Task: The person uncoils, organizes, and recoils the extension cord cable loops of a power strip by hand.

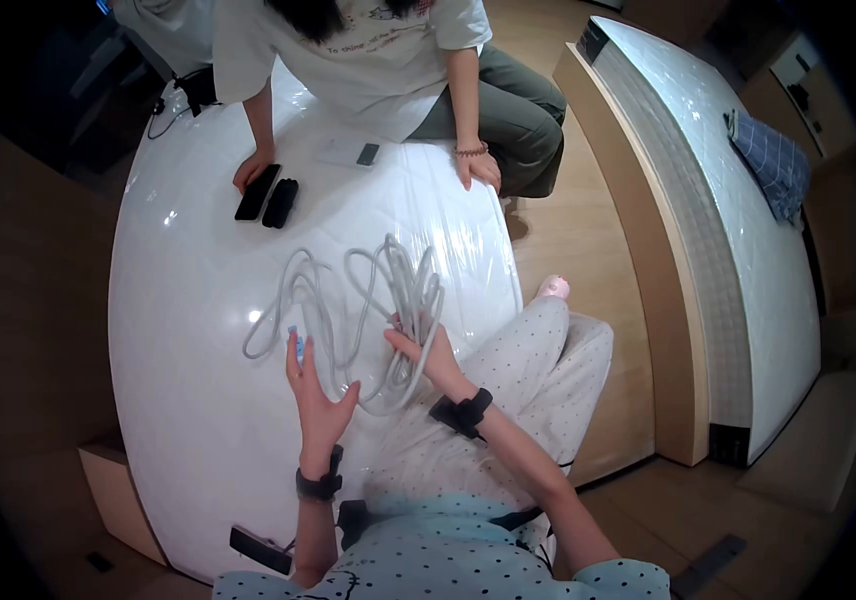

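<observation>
A long pale cable [313,285] lies in loose loops over the plastic-covered mattress [198,330], with a bundled coil at its right side. My right hand [433,355] is closed around part of that coil, above my lap. To the left of it, my left hand [324,405] is held palm inward, thumb and fingers apart, just below the left loops. A small blue and white piece [296,343] shows by its fingertips; whether it touches them is unclear. Both wrists wear black bands.
Across the mattress sits another person [368,60], one hand at a black phone [259,193]. Beside it lie a black case [281,203] and a small grey device [368,154]. A black device [261,548] lies near my left elbow. A second mattress [748,270] holds checked cloth [770,168].
</observation>
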